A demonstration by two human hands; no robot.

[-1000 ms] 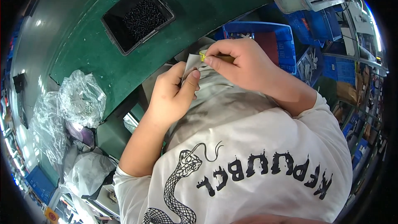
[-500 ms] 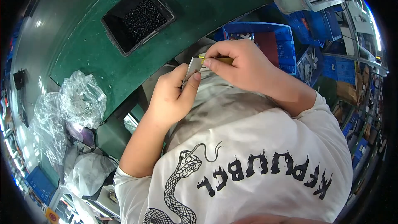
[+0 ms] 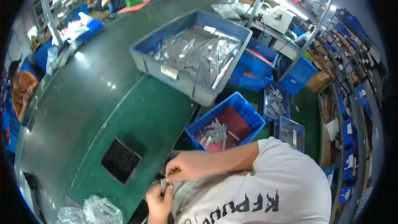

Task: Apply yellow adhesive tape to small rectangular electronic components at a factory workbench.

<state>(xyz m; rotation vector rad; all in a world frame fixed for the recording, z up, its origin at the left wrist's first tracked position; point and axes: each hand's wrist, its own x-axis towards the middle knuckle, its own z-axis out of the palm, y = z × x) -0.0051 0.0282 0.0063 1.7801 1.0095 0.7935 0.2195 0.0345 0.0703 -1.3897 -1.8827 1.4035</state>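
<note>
My left hand is closed round a small flat light-grey piece, pinching it between thumb and fingers in front of my shirt. Against the upper end of that piece, my right hand is closed on a slim yellow thing. Most of the yellow thing is covered by the fingers, so its kind does not show. The two hands nearly touch. To their left, a black bin with small dark parts, like screws, stands on the green table.
Right of the table sits a blue crate with loose grey strips. Beyond stands a large grey-blue tote of shiny flat pieces. Clear plastic bags lie at the lower left. A person in orange is at the far left.
The view has swung up and toward the right, bringing the large tote and far workshop in; hands and bin now appear lower. Both hands still hold the same things.
</note>
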